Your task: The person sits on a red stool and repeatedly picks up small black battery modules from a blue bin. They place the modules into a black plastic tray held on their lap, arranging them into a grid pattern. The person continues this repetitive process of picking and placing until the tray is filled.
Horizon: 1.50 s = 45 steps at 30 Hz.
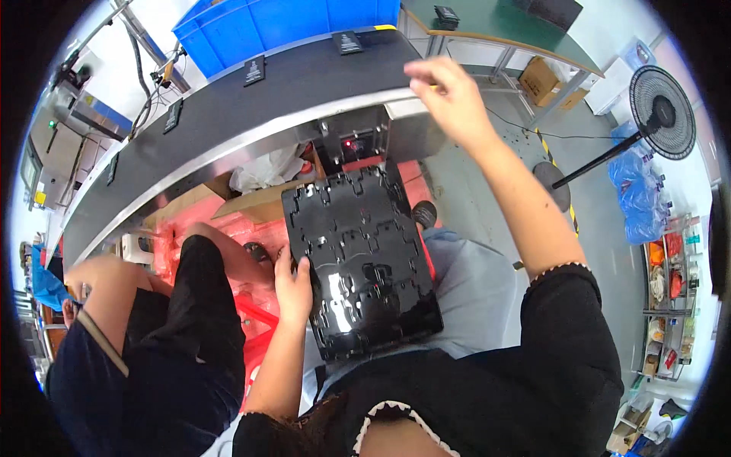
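Note:
A glossy black plastic tray (pixel 358 259) with moulded pockets lies across my lap. My left hand (pixel 293 288) grips its left edge, with the thumb near the rim. My right hand (pixel 451 95) is raised beside the right end of a black conveyor belt (pixel 304 76); its fingers point left, slightly bent and apart, with nothing visible in them. On the belt lie several thin black rectangular pieces with white print, which look like battery packs. The nearest to my right hand is one flat piece (pixel 347 43); another flat piece (pixel 254 70) lies farther left.
Behind the belt stands a blue crate (pixel 282 30). Another person's bare arm and dark clothing (pixel 152 358) are close on my left. Below the belt are a cardboard box (pixel 259 202) and pink plastic wrap. A pedestal fan (pixel 661 114) and green-topped table (pixel 495 27) stand right.

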### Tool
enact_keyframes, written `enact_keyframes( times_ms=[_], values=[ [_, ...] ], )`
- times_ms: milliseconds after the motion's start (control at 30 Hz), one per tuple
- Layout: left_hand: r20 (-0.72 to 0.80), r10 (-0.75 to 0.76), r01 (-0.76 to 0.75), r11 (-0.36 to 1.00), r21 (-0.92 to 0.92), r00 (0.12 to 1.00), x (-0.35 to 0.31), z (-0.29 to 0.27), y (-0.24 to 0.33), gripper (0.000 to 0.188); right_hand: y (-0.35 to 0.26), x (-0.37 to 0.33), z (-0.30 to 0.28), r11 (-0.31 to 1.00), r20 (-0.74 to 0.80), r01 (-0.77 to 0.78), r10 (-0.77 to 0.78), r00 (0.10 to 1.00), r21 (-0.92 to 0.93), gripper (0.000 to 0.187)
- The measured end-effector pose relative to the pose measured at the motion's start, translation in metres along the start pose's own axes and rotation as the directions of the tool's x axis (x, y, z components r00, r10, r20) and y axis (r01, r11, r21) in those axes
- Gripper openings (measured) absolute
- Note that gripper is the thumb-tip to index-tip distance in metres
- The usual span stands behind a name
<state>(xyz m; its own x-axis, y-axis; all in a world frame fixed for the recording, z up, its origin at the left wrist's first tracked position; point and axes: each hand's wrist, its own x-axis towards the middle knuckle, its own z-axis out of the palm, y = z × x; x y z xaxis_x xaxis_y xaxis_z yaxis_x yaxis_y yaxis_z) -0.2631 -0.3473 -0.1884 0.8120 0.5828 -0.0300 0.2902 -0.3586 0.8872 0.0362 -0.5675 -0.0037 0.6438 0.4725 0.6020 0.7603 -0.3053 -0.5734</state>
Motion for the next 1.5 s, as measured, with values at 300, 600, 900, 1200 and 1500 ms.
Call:
enact_keyframes(
  times_ms=[300, 600, 900, 1200, 1500],
  values=[
    [0.022, 0.616, -0.606, 0.766, 0.213, 0.787, 0.101, -0.066, 0.152, 0.041, 0.095, 0.200, 0.040, 0.838, 0.601, -0.067, 0.442, 0.666, -0.542, 0.097],
    [0.482, 0.566, -0.744, 0.505, 0.438, 0.669, 0.393, 0.005, 0.224, 0.089, 0.055, 0.149, -0.027, 0.972, 0.178, -0.032, 0.075, 0.981, -0.233, 0.021],
    [0.309, 0.709, -0.758, 0.489, 0.432, 0.634, 0.289, 0.007, 0.264, 0.078, -0.029, -0.018, 0.023, 0.961, 0.484, -0.145, 0.014, 0.875, 0.234, 0.029],
    [0.531, 0.599, -0.788, 0.559, 0.258, 0.599, 0.122, -0.065, 0.190, 0.087, 0.002, -0.050, 0.126, 0.969, 0.352, 0.152, -0.214, 0.911, 0.195, 0.024],
    [0.672, 0.322, -0.679, 0.635, 0.369, 0.667, 0.109, -0.041, 0.084, 0.082, -0.018, 0.049, 0.060, 0.996, 0.076, 0.076, -0.079, 0.994, 0.047, 0.023]
  ],
)
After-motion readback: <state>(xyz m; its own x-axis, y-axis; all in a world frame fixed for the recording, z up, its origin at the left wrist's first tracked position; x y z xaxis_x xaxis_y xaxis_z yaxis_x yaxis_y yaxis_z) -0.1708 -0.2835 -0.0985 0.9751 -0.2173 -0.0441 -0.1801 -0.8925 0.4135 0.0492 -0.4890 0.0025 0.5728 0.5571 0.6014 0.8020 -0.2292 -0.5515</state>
